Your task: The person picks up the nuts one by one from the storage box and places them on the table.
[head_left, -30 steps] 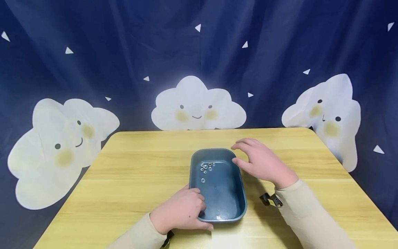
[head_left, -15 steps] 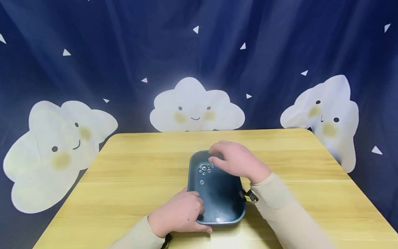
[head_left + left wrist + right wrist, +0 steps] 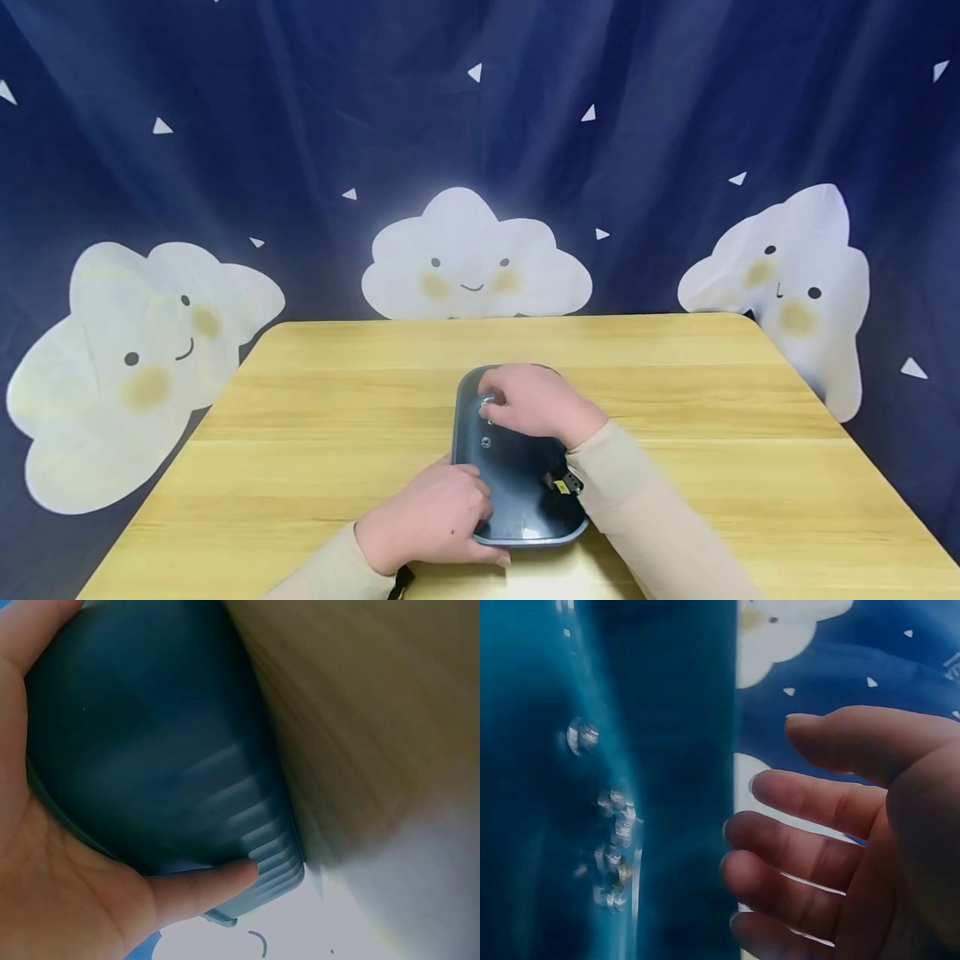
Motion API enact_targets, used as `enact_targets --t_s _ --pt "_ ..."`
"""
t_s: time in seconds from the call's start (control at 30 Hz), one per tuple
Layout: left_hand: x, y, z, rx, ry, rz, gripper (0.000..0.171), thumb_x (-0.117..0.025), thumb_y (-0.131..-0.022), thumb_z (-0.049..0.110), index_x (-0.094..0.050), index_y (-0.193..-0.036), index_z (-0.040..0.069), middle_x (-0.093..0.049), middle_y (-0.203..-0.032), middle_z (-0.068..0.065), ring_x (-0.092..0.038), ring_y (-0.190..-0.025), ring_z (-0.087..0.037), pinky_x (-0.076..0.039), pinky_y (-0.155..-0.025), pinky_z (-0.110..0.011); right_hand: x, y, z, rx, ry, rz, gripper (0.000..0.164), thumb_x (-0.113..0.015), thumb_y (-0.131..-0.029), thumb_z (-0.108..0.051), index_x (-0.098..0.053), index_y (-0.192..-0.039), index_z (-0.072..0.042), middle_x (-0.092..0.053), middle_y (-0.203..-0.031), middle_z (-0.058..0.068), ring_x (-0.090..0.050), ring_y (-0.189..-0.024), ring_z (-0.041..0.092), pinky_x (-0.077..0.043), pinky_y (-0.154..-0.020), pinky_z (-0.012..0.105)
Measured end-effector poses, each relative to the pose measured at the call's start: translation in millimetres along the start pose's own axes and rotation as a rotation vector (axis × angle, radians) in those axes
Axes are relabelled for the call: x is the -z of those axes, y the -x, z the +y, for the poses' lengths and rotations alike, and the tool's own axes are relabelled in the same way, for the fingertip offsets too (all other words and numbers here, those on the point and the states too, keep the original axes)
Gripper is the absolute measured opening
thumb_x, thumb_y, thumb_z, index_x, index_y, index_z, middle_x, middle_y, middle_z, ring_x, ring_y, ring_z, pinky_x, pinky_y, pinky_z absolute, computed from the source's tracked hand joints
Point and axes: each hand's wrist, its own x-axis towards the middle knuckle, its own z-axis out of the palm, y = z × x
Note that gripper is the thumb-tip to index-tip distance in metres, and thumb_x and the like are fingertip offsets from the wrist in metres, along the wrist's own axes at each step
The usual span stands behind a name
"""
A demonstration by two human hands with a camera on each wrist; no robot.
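A dark blue plastic tray [image 3: 517,500] with rounded corners rests on the wooden table. My left hand [image 3: 431,512] grips its near left corner, fingers over the rim and thumb along the near outer wall; the left wrist view shows that thumb against the ribbed side [image 3: 270,855]. Over the tray's far part is my right hand [image 3: 536,402], its fingers loosely bent, apart from the thumb, with nothing between them in the right wrist view. Small shiny metal nuts [image 3: 615,847] lie in a cluster on the tray floor, partly hidden by this hand. One nut [image 3: 486,442] lies apart, nearer me.
The wooden table [image 3: 315,417] extends around the tray on all sides. Behind it hangs a dark blue curtain [image 3: 315,125] with printed white clouds [image 3: 476,242]. A small black wrist camera [image 3: 562,483] on the right sleeve overlaps the tray's right side.
My right hand has moved left and nearer me, from beside the tray's far right corner to over the nuts. The left hand keeps its hold on the tray.
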Motion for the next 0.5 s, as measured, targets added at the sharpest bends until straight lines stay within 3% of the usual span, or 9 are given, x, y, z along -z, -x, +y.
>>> enact_targets --t_s 0.2,0.37,0.5 --pt "-0.6 -3.1 -2.5 -0.005 0.027 -0.027 0.057 -0.061 -0.084 0.075 -0.052 -0.055 0.027 -0.033 -0.053 0.021 -0.038 -0.061 -0.004 -0.039 -0.068 -0.026 -13 -2 2 0.021 0.009 -0.055 0.033 -0.069 -0.094 -0.030 -0.065 -0.125 -0.018 -0.066 -0.099 -0.005 -0.057 -0.081 0.009 -0.050 -0.074 0.032" --pt "-0.5 -2.2 -3.2 0.001 0.034 -0.032 0.056 -0.062 -0.083 0.075 -0.052 -0.054 0.027 -0.033 -0.053 0.022 -0.039 -0.062 -0.004 -0.041 -0.070 -0.026 -23 -4 0 0.052 0.074 -0.144 0.032 -0.070 -0.092 -0.028 -0.065 -0.122 -0.020 -0.062 -0.097 -0.006 -0.056 -0.078 0.010 -0.049 -0.072 0.031" --pt "-0.4 -1.4 -1.8 0.011 0.023 -0.035 0.055 -0.062 -0.083 0.075 -0.052 -0.055 0.028 -0.033 -0.054 0.022 -0.040 -0.064 -0.005 -0.041 -0.072 -0.028 -28 -3 -1 0.041 0.130 -0.161 0.032 -0.073 -0.090 -0.026 -0.066 -0.120 -0.021 -0.064 -0.101 -0.007 -0.057 -0.079 0.011 -0.051 -0.076 0.033"
